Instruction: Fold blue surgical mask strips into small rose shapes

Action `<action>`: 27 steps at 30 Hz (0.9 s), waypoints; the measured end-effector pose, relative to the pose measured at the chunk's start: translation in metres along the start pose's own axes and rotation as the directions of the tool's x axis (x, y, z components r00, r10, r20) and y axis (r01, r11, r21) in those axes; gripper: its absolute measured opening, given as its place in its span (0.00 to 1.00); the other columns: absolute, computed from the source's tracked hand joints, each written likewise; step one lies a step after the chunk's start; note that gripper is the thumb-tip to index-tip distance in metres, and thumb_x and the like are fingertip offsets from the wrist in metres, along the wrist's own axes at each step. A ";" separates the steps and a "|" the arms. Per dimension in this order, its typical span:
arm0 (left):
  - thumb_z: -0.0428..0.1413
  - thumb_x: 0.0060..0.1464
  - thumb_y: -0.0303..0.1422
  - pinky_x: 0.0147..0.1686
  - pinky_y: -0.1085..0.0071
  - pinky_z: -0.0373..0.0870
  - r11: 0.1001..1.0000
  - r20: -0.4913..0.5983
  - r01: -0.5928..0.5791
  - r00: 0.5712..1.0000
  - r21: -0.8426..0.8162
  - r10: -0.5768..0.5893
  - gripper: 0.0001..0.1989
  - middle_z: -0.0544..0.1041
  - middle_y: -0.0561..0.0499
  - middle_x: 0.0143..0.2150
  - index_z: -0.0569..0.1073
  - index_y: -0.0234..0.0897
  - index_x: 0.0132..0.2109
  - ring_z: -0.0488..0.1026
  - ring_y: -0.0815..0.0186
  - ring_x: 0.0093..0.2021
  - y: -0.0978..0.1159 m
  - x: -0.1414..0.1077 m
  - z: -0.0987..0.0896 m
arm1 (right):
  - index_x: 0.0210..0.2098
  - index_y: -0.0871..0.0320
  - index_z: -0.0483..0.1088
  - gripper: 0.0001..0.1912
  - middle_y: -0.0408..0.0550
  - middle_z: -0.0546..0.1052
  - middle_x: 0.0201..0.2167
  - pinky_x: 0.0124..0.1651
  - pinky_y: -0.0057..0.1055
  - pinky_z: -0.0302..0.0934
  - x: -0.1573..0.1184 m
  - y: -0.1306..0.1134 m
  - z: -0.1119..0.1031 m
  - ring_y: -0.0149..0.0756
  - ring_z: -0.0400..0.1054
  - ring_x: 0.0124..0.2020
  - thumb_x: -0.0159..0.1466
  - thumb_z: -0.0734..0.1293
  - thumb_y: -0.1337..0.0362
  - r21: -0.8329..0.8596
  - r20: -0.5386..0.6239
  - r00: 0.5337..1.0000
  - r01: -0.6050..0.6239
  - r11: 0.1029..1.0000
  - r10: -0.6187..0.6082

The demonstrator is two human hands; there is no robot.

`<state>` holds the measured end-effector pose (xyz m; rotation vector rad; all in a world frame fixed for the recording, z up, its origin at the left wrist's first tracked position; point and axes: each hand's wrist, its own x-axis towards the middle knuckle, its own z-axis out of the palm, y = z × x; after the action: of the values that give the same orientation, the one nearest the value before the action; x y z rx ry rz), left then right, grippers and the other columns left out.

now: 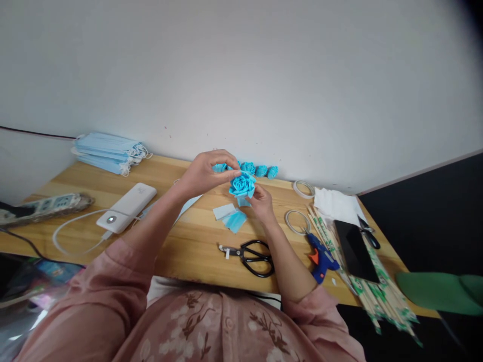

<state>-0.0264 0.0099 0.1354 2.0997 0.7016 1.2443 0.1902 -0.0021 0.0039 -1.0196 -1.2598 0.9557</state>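
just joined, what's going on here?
A blue flower is held between two hands above a wooden table: left hand at its upper edge, right hand at its lower right. More blue flowers sit in a row by the wall. Black-handled scissors and a blue glue gun lie nearer the body.

A softly lit pale wall (241,75) rises behind the wooden surface (196,261); a black panel (426,216) stands beside the surface's right end.

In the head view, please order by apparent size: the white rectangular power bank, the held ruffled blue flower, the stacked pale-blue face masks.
1. Stacked pale-blue face masks
2. White rectangular power bank
3. Held ruffled blue flower
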 end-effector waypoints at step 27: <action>0.60 0.55 0.40 0.42 0.68 0.72 0.942 -0.249 0.219 0.926 -0.254 -0.283 0.11 0.80 0.49 0.33 0.76 0.36 0.33 0.75 0.67 0.36 -0.017 0.008 0.011 | 0.30 0.54 0.75 0.17 0.40 0.79 0.28 0.40 0.31 0.66 0.001 -0.003 0.003 0.32 0.71 0.30 0.48 0.80 0.52 0.127 -0.043 0.996 -0.073 0.989 0.080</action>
<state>-0.0159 0.0253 0.1236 1.6095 0.8828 1.4165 0.1878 -0.0018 0.0072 -0.9926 -1.1132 1.0499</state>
